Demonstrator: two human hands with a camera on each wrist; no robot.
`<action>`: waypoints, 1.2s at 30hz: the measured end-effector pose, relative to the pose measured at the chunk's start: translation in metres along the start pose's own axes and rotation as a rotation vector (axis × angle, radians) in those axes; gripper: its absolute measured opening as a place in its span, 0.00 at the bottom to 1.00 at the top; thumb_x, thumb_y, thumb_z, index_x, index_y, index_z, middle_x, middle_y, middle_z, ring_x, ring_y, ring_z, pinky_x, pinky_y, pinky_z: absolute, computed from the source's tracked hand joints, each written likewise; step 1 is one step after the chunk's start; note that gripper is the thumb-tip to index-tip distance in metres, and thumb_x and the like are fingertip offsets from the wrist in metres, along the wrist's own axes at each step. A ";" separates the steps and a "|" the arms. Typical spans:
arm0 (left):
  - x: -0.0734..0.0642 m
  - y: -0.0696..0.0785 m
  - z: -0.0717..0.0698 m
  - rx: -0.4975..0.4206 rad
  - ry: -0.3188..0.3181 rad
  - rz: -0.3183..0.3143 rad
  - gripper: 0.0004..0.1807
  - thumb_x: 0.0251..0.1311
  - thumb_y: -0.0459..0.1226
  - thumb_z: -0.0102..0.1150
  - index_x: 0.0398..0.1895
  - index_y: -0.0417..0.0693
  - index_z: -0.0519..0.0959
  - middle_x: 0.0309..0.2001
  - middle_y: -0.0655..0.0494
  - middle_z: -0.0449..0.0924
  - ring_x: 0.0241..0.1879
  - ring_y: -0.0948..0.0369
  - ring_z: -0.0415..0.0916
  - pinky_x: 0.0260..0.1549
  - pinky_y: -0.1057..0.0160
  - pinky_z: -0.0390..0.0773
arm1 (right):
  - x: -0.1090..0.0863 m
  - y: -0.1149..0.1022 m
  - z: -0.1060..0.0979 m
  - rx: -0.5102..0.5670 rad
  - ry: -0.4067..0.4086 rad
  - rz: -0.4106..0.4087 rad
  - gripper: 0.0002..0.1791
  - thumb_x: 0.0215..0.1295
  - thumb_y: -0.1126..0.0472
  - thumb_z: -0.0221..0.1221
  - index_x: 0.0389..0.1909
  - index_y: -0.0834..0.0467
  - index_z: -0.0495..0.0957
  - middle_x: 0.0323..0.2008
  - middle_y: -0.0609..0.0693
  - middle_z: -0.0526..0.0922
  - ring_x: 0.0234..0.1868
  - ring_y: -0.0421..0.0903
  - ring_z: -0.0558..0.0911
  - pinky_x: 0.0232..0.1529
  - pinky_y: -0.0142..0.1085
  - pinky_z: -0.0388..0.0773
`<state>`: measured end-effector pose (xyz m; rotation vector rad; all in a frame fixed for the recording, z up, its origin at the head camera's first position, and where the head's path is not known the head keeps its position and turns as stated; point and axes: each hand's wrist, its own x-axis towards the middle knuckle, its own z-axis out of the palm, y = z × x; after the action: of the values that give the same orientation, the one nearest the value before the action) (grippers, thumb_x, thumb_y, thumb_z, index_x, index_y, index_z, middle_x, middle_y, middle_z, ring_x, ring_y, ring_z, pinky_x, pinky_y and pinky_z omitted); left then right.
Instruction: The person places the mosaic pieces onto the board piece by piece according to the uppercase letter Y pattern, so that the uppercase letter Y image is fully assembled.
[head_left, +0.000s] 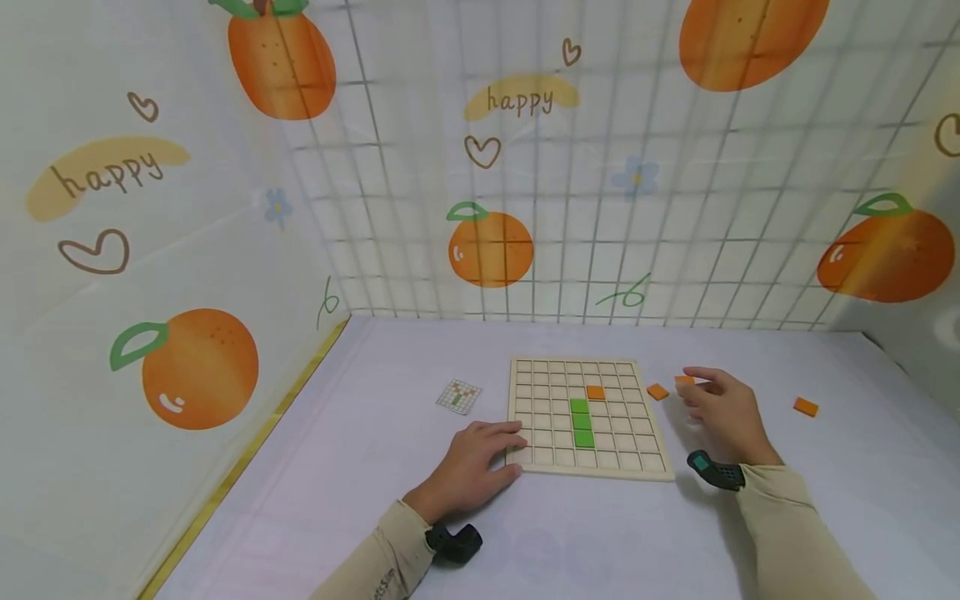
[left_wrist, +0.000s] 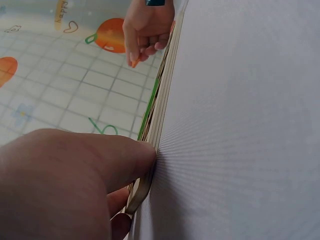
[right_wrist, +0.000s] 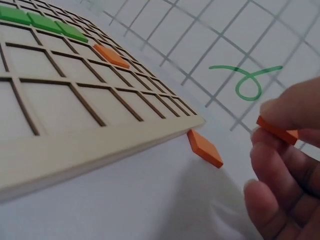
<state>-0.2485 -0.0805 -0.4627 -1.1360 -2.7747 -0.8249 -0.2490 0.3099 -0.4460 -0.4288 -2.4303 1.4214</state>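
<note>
The right hand (head_left: 726,415) pinches an orange square tile (right_wrist: 278,132) to the right of the wooden grid board (head_left: 600,476); the left hand (head_left: 472,467) — fingers loosely spread — touches its left edge; three green tiles (head_left: 582,422) sit in cells; a loose orange tile (head_left: 657,392) lies just beside the board.

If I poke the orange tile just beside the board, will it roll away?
Probably not: that tile lies flat and has corners, so it should slide instead. It's probably light, since it's so thin, and likely stiff, because its edges look straight.
</note>
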 end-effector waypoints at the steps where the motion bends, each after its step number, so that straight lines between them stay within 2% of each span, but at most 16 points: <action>1: 0.000 0.000 0.000 -0.003 0.003 0.003 0.19 0.68 0.45 0.59 0.61 0.54 0.80 0.70 0.60 0.69 0.65 0.56 0.66 0.62 0.45 0.63 | 0.000 -0.001 0.001 0.003 -0.006 0.001 0.29 0.72 0.50 0.58 0.67 0.63 0.71 0.54 0.64 0.80 0.46 0.53 0.81 0.31 0.25 0.79; 7: 0.000 -0.001 -0.001 0.005 0.005 -0.006 0.19 0.68 0.45 0.59 0.61 0.55 0.80 0.70 0.60 0.69 0.66 0.56 0.65 0.63 0.45 0.63 | 0.000 -0.008 0.006 0.029 -0.058 0.018 0.32 0.71 0.50 0.58 0.69 0.64 0.69 0.55 0.65 0.79 0.45 0.51 0.83 0.32 0.26 0.80; 13: 0.002 0.000 -0.002 0.009 0.002 -0.014 0.20 0.69 0.46 0.58 0.62 0.56 0.79 0.71 0.62 0.68 0.66 0.57 0.65 0.64 0.46 0.62 | -0.002 -0.016 0.008 0.045 -0.126 -0.044 0.29 0.72 0.55 0.56 0.69 0.65 0.69 0.53 0.65 0.79 0.42 0.43 0.83 0.37 0.29 0.81; 27: -0.003 0.000 -0.002 -0.007 -0.002 -0.036 0.19 0.69 0.46 0.58 0.61 0.56 0.80 0.70 0.62 0.69 0.66 0.57 0.65 0.64 0.46 0.62 | -0.008 -0.026 0.025 0.035 -0.191 -0.071 0.29 0.70 0.58 0.58 0.69 0.66 0.69 0.51 0.65 0.79 0.38 0.50 0.83 0.36 0.33 0.81; 36: 0.000 0.002 -0.001 0.003 -0.006 -0.024 0.19 0.68 0.46 0.58 0.61 0.56 0.80 0.70 0.61 0.69 0.66 0.57 0.65 0.64 0.46 0.62 | -0.004 -0.029 0.029 0.039 -0.250 -0.064 0.31 0.69 0.58 0.59 0.70 0.65 0.67 0.52 0.63 0.77 0.35 0.49 0.81 0.34 0.33 0.79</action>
<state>-0.2474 -0.0804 -0.4608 -1.1094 -2.7986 -0.8202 -0.2597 0.2722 -0.4349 -0.1709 -2.5762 1.5749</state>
